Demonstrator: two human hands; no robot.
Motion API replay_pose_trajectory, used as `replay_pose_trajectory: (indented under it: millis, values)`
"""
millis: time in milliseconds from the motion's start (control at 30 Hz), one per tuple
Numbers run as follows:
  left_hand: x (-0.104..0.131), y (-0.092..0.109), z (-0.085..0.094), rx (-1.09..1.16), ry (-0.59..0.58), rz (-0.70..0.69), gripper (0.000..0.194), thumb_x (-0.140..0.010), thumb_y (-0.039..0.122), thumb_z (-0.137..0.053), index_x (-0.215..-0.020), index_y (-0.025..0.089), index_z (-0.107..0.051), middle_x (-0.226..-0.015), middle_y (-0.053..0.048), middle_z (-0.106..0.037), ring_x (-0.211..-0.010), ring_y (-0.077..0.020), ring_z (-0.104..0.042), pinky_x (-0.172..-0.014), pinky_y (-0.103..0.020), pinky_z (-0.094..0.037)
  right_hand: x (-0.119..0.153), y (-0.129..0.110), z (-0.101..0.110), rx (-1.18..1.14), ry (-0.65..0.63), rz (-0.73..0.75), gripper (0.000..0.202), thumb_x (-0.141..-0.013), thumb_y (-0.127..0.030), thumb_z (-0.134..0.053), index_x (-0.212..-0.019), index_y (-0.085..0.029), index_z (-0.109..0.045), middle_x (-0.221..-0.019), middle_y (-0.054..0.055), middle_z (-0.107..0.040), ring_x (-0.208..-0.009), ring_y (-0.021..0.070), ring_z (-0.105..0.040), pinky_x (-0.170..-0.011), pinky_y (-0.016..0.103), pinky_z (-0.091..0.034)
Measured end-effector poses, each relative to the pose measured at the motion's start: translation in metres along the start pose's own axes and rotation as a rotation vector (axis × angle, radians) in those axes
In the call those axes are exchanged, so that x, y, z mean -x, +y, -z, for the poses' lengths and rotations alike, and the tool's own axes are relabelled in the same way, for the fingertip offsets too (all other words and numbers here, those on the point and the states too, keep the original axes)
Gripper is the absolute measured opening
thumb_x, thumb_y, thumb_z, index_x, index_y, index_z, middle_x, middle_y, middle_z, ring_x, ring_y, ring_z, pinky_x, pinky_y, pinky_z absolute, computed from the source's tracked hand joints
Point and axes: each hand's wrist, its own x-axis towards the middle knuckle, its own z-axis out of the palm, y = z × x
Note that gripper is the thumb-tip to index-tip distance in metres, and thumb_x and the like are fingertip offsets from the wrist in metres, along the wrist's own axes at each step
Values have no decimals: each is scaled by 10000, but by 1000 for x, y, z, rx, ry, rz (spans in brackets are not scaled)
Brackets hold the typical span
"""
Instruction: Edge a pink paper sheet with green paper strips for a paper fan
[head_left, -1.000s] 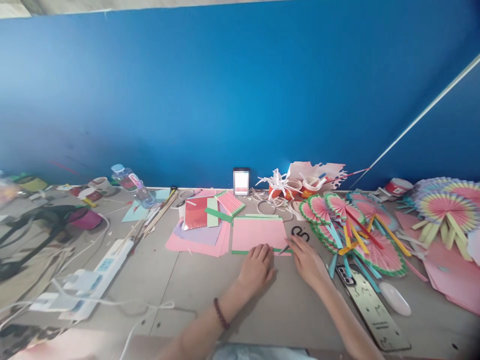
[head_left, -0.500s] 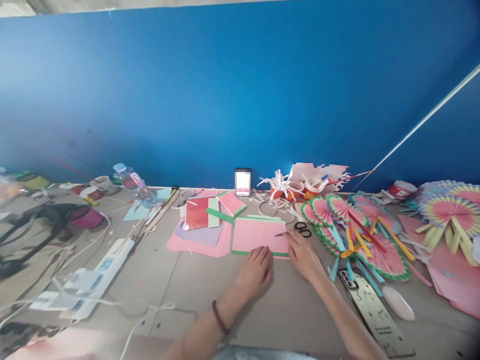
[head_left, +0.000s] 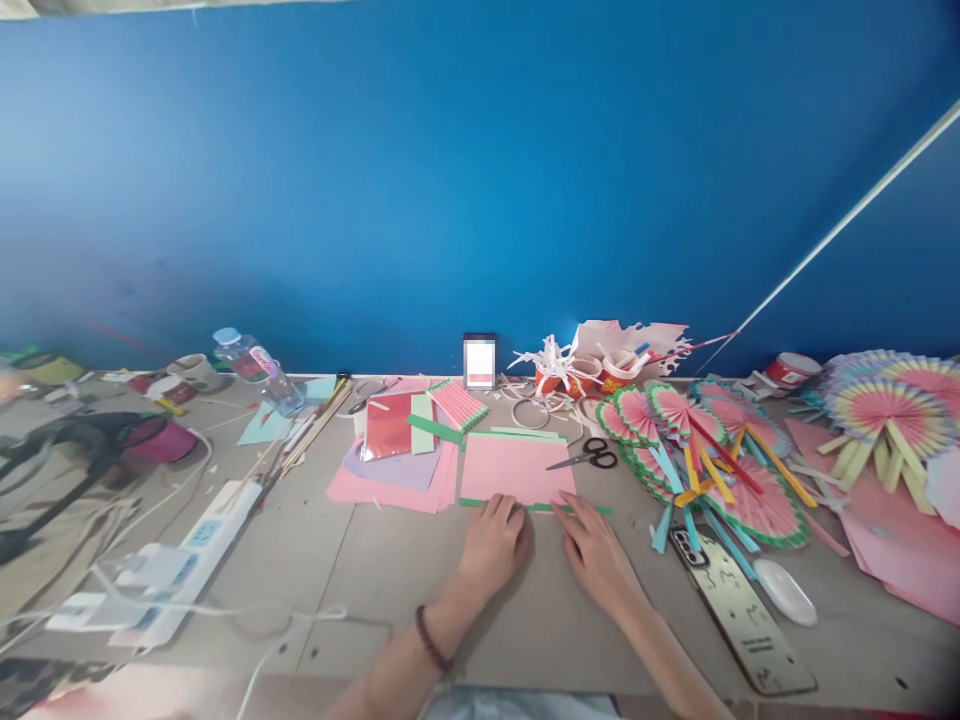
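A pink paper sheet (head_left: 514,468) lies flat on the table in front of me, with a green paper strip (head_left: 596,509) along its near edge. The strip's right end sticks out past the sheet. My left hand (head_left: 495,540) rests its slightly bent fingers on the near edge, left of the middle. On the strip near the sheet's right corner lie the fingertips of my right hand (head_left: 596,560), fingers stretched and apart. Black-handled scissors (head_left: 598,454) lie just beyond, their blades over the sheet's right side.
Left of the sheet are stacked coloured papers (head_left: 397,468) and a pleated pink paper (head_left: 459,404). Several paper fans (head_left: 757,495), a phone (head_left: 742,610) and a white mouse (head_left: 784,592) lie to the right. A power strip (head_left: 187,565) and bottle (head_left: 259,370) stand left.
My right hand has drawn back from beside the scissors to the sheet's near right edge. The green strip's right end now shows beyond the sheet. My left hand stays at the near edge.
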Motion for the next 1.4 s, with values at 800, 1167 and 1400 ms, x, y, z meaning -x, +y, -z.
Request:
replay_pose_trajectory:
  millis: [800, 1167, 1400]
  values:
    - [-1, 6, -1, 7, -58, -94, 381, -817, 174, -488, -1198, 168, -495, -1096, -100, -538, -1031, -248, -486, -887, -421, -447, 3, 4, 4, -69, 78, -68, 389, -868, -167, -402, -1223, -210, -556, -1245, 103, -557, -1161, 249, -503, -955, 456, -460]
    - [-1, 6, -2, 7, -41, -102, 370, -820, 171, -480, -1190, 172, -499, -1098, -98, -538, -1017, -245, -491, -899, -422, -444, 19, 29, 20, -15, 81, -59, 342, -842, -139, -401, -1091, -196, -629, -1132, 85, -614, -1079, 228, -552, -923, 407, -485]
    - [-1, 5, -2, 11, -38, -106, 379, -816, 166, -479, -1194, 169, -491, -1101, -102, -537, -1024, -245, -490, -888, -421, -452, 21, 27, 17, 23, 71, -66, 359, -834, -127, -394, -1093, -176, -637, -1136, 100, -619, -1087, 229, -552, -924, 421, -475]
